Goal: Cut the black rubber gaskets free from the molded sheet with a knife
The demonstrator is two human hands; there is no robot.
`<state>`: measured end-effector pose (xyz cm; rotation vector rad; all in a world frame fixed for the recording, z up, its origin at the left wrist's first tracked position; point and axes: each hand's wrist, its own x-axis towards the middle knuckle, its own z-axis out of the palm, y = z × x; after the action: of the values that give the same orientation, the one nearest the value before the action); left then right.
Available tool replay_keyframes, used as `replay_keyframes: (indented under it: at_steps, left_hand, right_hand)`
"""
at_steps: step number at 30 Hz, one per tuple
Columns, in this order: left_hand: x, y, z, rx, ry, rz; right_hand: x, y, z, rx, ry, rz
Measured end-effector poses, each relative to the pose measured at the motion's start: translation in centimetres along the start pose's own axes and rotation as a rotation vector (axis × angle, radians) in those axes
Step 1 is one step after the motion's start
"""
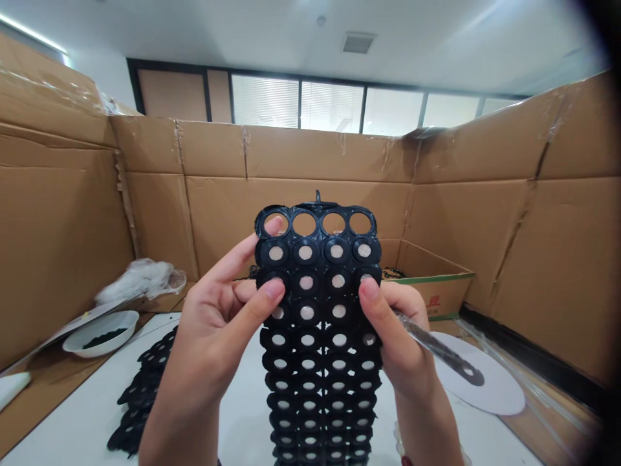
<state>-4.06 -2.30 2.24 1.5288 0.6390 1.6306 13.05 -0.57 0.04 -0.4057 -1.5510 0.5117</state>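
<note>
Upright in front of me hangs a long black rubbery sheet of joined rings (321,298), its several rows running down out of view. The top row has wide open holes; the rows below have smaller ones. My left hand (228,310) pinches its left edge, thumb on the front and a fingertip showing through the top left hole. My right hand (398,323) pinches the right edge, thumb in front. A flat grey metal tool (444,349) with a hole near its end sticks out from that same hand; its other end is hidden.
More black ringed pieces (148,391) lie left on the white table (242,401). A white bowl (104,333) with dark bits and a clear plastic bag (145,278) sit beyond. At right are a white disc (504,388) and an open carton (444,294). Cardboard walls (301,155) surround everything.
</note>
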Motion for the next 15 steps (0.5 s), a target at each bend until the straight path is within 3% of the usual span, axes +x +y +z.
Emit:
replay_keyframes:
  at_steps: [4,7,15]
  left_hand:
    - [-0.09,-0.21,-0.18,0.026,0.079,0.001]
    - [-0.10,-0.37,-0.47,0.026,0.068,0.011]
    - [0.02,0.15,-0.24,-0.013,0.137,0.003]
  right_hand:
    - [-0.20,-0.17,-0.02,0.029,-0.011,0.003]
    - [-0.16,-0.29,0.01,0.037,-0.022,0.014]
    - [0.07,-0.45,0.48,0.056,-0.034,-0.096]
